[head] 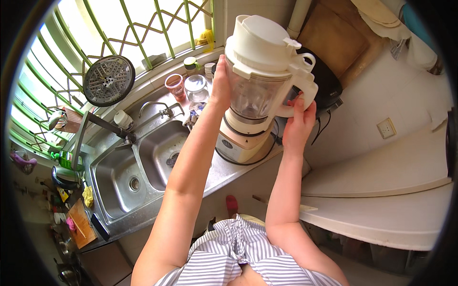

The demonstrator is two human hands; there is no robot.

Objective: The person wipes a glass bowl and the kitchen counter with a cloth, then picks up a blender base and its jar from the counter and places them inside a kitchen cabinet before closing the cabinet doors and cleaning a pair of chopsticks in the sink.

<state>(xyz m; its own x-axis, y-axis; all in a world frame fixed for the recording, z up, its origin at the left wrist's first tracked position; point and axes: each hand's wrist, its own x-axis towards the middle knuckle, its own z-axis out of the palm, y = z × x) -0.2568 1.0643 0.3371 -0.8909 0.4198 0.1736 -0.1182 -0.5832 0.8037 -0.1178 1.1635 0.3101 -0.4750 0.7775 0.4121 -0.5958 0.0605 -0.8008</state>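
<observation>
A blender jug [256, 94] of clear material, with a white lid [263, 39] on top, stands over a cream blender base [238, 141] on the steel counter. My left hand [221, 85] lies flat against the jug's left side. The jug's white handle [310, 84] is in my right hand [300, 121], with the fingers around its lower part. Whether the jug is fully seated on the base cannot be told. A black cord [247, 163] loops around the base. The jug looks empty.
Left of the base is a double steel sink [118, 178] with a faucet [154, 107]. Behind it stand a glass jar [196, 87], a reddish cup [175, 87] and a green-lidded jar [190, 64]. A black appliance [323, 85] is at the right, near a wall socket [386, 128].
</observation>
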